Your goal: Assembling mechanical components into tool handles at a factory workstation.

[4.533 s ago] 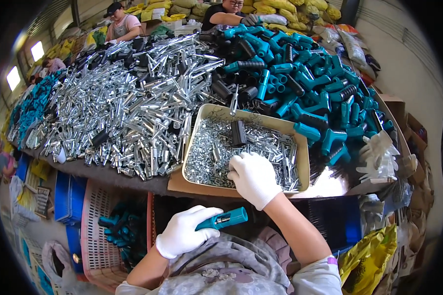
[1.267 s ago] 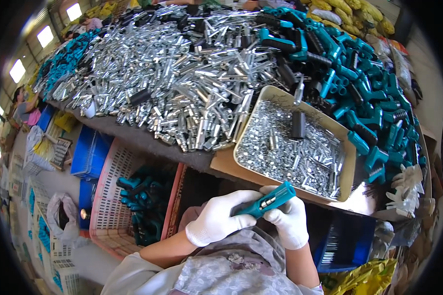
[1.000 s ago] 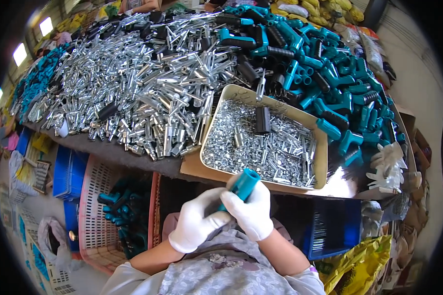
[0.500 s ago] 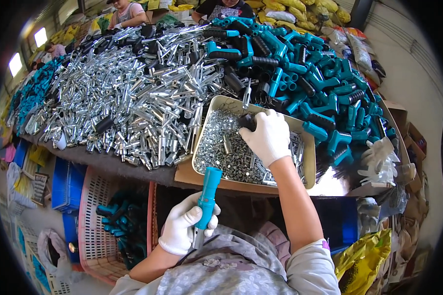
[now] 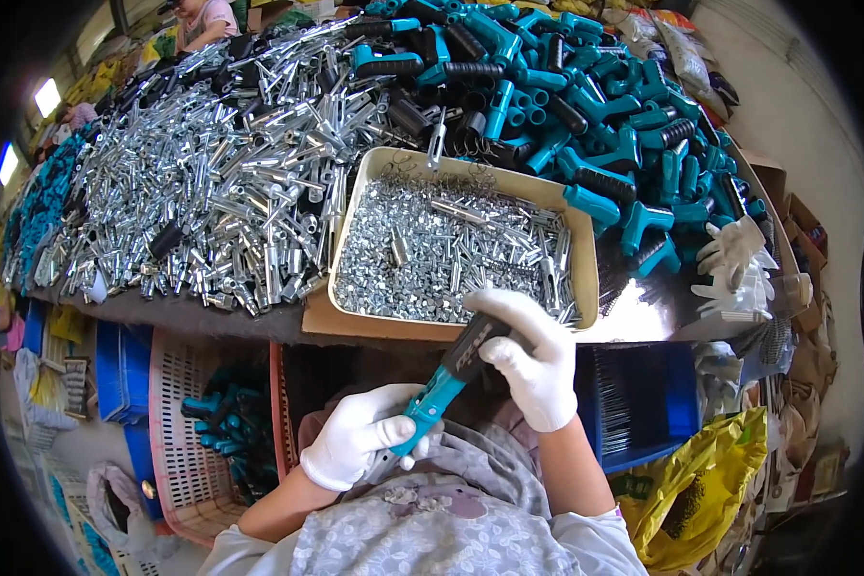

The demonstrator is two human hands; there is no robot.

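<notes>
In front of my body, my left hand (image 5: 360,440), in a white glove, is wrapped around a teal tubular tool body (image 5: 436,399). A black sleeve (image 5: 472,348) sits on the upper right end of this body, in line with it and tilted up to the right. My right hand (image 5: 536,360), also gloved, grips that sleeve between thumb and fingers. Just beyond my hands stands a cream tray (image 5: 343,252) of small metal nuts, pins and springs. The lower end of the teal body is partly hidden by my left fingers.
Metal rods and tubes (image 5: 211,197) are heaped left of the tray, teal tool housings (image 5: 634,144) behind and right. White gloves (image 5: 734,269) lie at the right edge. Below are a pink basket (image 5: 178,432), a blue bin (image 5: 643,403) and a yellow sack (image 5: 706,490).
My right hand has come from the tray toward my body with the black sleeve, which is now on the teal body. My left hand has tilted the body to the right.
</notes>
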